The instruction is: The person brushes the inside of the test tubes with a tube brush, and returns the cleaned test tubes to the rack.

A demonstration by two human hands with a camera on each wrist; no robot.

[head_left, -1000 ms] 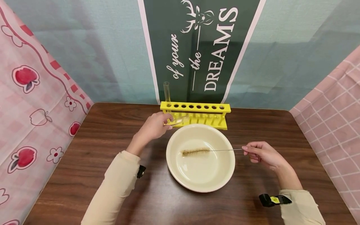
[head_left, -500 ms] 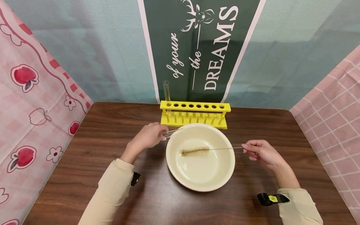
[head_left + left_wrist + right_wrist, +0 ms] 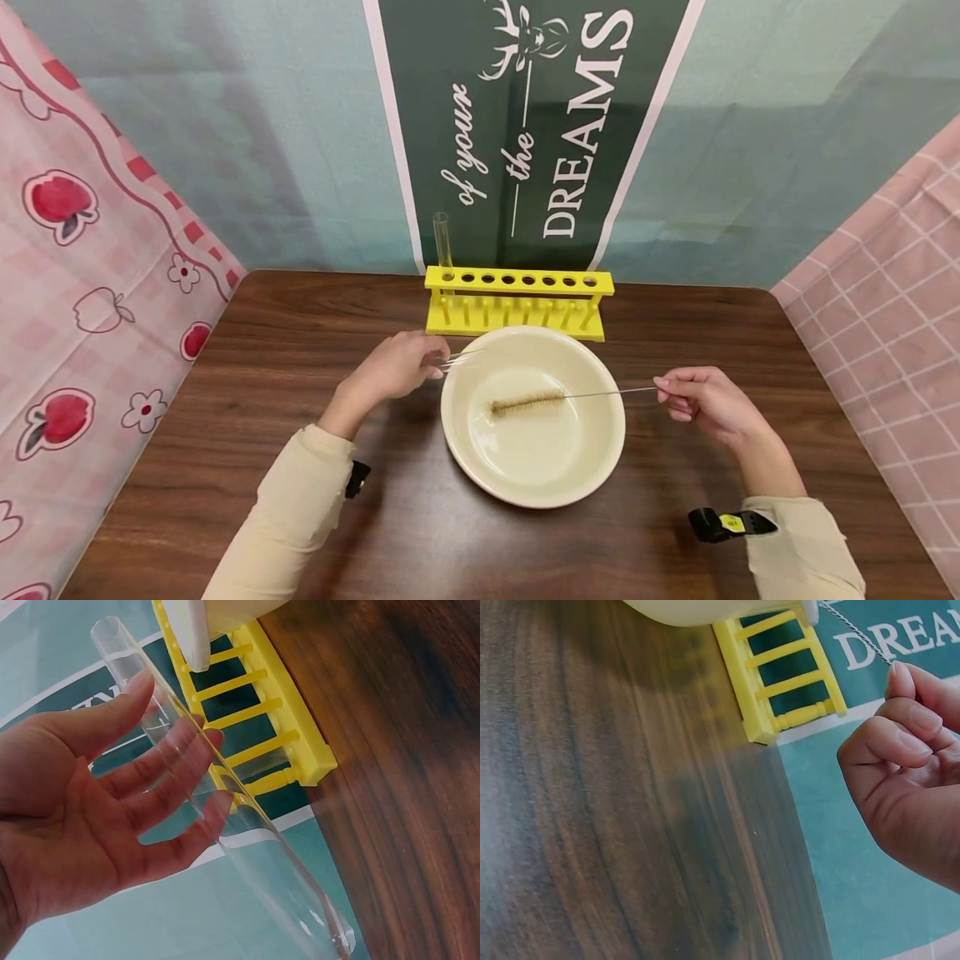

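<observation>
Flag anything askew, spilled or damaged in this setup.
Only the green panel behind, which reads sideways. Otherwise nothing stands out: the yellow rack stands upright, no spill shows around the cream bowl, and I see no damage on the held glass tube or brush.

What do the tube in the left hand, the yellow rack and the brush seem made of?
Tube: likely glass, possibly clear plastic; see-through, with glossy highlights.
Rack: probably plastic; smooth, evenly yellow.
Brush bristles: tan and fuzzy, natural or synthetic unclear.
Brush handle: apparently metal; thin, twisted grey wire.
</observation>
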